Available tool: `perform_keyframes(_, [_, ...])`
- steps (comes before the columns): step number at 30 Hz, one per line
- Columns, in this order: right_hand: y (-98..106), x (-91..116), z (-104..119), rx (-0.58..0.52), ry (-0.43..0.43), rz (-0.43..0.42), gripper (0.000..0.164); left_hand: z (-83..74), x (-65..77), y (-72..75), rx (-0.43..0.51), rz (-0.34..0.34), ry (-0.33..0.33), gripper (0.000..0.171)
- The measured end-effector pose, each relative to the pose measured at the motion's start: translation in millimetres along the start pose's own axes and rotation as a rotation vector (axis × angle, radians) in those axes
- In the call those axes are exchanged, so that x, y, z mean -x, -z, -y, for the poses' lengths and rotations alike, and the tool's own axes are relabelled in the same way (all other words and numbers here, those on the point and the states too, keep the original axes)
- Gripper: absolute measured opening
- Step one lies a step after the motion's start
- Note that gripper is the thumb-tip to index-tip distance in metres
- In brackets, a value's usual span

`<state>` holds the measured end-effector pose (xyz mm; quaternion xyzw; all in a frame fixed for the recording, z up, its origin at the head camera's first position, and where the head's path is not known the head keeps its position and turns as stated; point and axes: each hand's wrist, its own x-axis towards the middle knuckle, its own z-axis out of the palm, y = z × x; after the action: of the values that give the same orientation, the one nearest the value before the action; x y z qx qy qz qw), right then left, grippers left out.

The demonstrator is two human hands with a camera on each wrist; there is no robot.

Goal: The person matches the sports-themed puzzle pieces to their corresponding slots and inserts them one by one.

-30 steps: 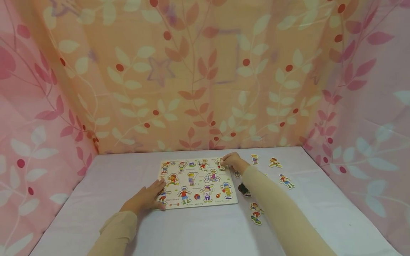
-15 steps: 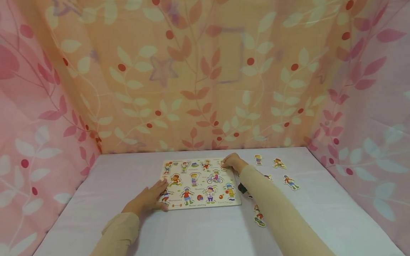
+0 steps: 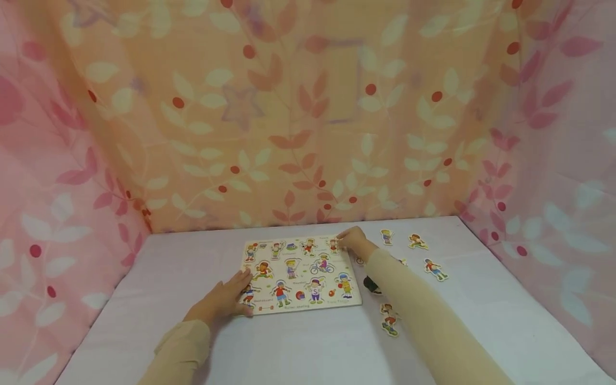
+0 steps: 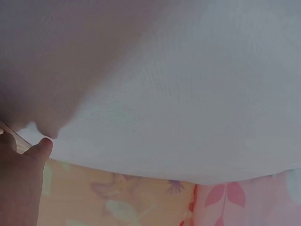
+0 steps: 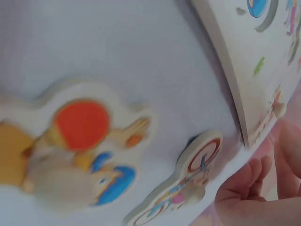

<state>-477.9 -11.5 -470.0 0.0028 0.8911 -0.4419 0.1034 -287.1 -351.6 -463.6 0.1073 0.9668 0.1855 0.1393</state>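
Observation:
A pale wooden puzzle board (image 3: pixel 300 313) with cartoon sports figures lies on the table. My left hand (image 3: pixel 223 294) rests on its left edge with fingers extended, covering part of a figure there. In the left wrist view only a little of the left hand (image 4: pixel 23 174) shows. At the board's far right corner my right hand (image 3: pixel 355 241) holds a small puzzle piece, a figure in red (image 3: pixel 333 245), by its right side. The right wrist view shows curled fingers (image 5: pixel 249 183) and a fingertip just below the piece's knob (image 5: pixel 280 110); the rest of the grip lies outside the frame.
Loose puzzle pieces lie right of the board: a baseball figure (image 3: pixel 386 237), a runner (image 3: pixel 418 241), a blue-capped figure (image 3: pixel 435 269) and a skateboarder (image 3: pixel 389 320). Close to the right wrist are a table-tennis piece (image 5: pixel 83 125) and a cyclist piece (image 5: pixel 188 176). Floral curtains (image 3: pixel 289 133) enclose the table.
The figure in red was tilted in my right hand's fingers at the board's corner; now it lies flatter at the board. The left hand stays in place.

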Motion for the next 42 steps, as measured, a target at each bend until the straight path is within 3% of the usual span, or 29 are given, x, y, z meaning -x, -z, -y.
perform_keyframes(2, [11.6, 10.0, 5.3, -0.036, 0.040, -0.012, 0.026, 0.9, 0.4, 1.1, 0.001, -0.004, 0.012, 0.105])
perform_keyframes(9, [50.1, 17.2, 8.2, -0.184, 0.003, 0.033, 0.039, 4.8, 2.1, 6.9, -0.004, -0.006, 0.015, 0.107])
perform_keyframes(18, [106.3, 23.9, -13.6, -0.189, 0.077, 0.009, 0.035, 5.2, 0.4, 2.8, 0.007, 0.006, 0.036, 0.108])
perform_keyframes(24, [143.0, 31.6, -24.7, -0.172, 0.094, -0.006, 0.039, 7.4, -1.0, 1.5, -0.006, -0.006, 0.014, 0.107])
perform_keyframes(28, [157.8, 43.2, -25.4, -0.148, 0.060, -0.031, 0.044, 7.6, 0.7, 3.1, 0.017, 0.008, -0.004, 0.108])
perform_keyframes(32, [169.5, 49.0, -34.1, -0.140, -0.020, 0.004, 0.046, 8.7, 1.0, 4.3, 0.042, 0.034, -0.015, 0.109])
perform_keyframes(42, [188.3, 51.3, -77.0, -0.115, -0.093, 0.076, 0.052, 7.8, -2.6, 6.2, 0.036, 0.058, -0.011, 0.111])
